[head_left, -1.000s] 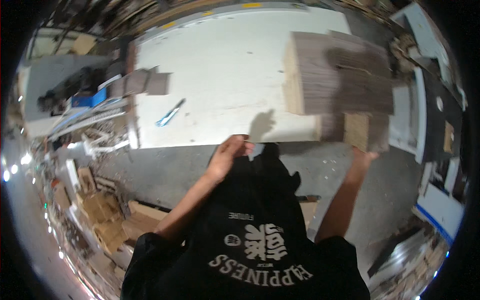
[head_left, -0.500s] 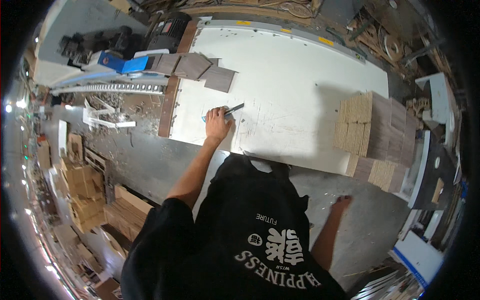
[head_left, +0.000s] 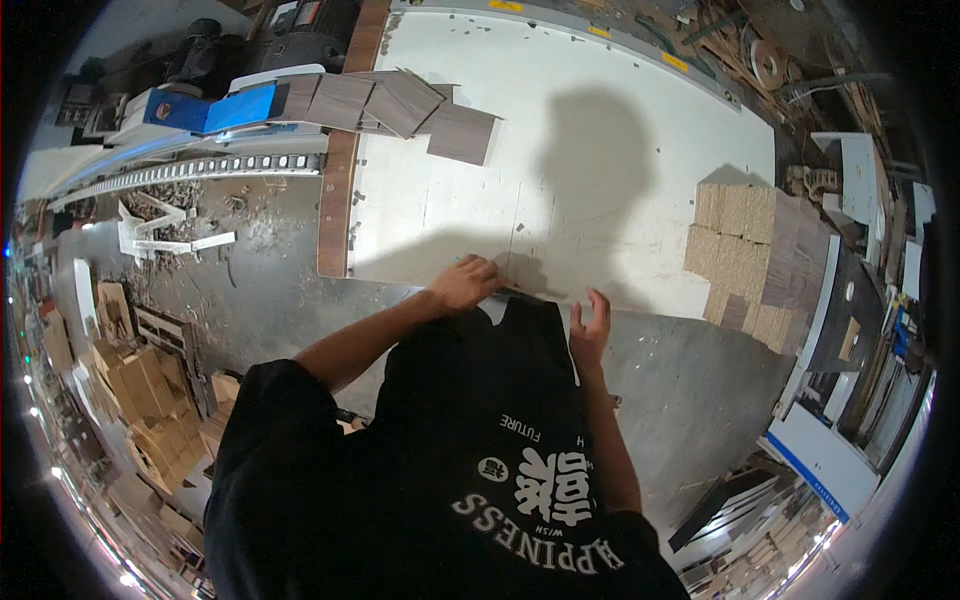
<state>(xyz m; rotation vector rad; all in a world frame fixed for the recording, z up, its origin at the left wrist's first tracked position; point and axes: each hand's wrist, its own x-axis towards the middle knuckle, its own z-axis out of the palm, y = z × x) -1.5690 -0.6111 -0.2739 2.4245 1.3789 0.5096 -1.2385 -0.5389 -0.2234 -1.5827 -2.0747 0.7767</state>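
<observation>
My left hand [head_left: 468,283] is at the near edge of the white tabletop [head_left: 440,210], its fingers curled and pressed together. A thin dark strip shows by its fingertips, but I cannot make out whether it is a held thing or shadow. My right hand [head_left: 591,326] is just off the same edge, further right, with fingers raised and apart and nothing seen in it. Grey-brown wood-grain boards [head_left: 462,135] lie overlapped at the table's left. Stacked boards with rough tan ends [head_left: 735,225] stand at its right end.
A blue-and-grey machine [head_left: 240,108] with a chain-like track [head_left: 210,168] adjoins the table's left side. A metal rail [head_left: 560,28] runs along the far edge. White scrap pieces [head_left: 150,235] and cardboard boxes [head_left: 150,390] are on the floor at left.
My left hand has come back from the tabletop to the near edge; the utility knife it held is no longer plainly visible. My right hand has risen from my side to that edge.
</observation>
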